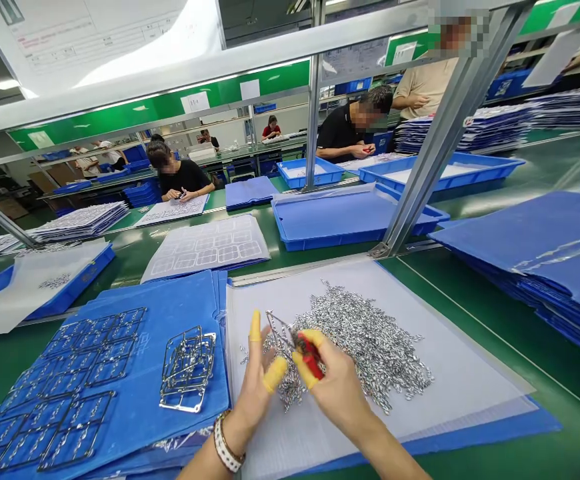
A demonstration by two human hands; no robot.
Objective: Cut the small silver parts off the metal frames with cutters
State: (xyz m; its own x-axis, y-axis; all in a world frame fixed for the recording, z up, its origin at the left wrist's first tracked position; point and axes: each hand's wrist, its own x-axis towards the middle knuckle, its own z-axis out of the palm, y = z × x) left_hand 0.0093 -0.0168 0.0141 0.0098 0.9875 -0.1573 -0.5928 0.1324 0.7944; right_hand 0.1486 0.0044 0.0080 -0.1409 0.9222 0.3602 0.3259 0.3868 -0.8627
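Note:
My right hand (333, 390) grips red-handled pliers (310, 353), whose silver jaws (279, 331) reach left toward my left hand (253, 393). Yellow finger cots cover two fingers of my left hand, and they stand apart. I cannot tell whether a small part lies between them. Behind both hands spreads a heap of small silver metal pieces (355, 340) on a white plastic sheet (450, 373). To the left, a blue folder (185, 307) carries flat metal lattice frames (60, 393) and a small stack of metal frames (187, 370).
Green workbench (535, 380) runs ahead, with blue trays (340, 223) beyond a metal upright (420, 153). Stacks of blue sheets (545, 267) lie to the right. Several co-workers sit or stand at the benches farther off, with papers and stacked sheets around them.

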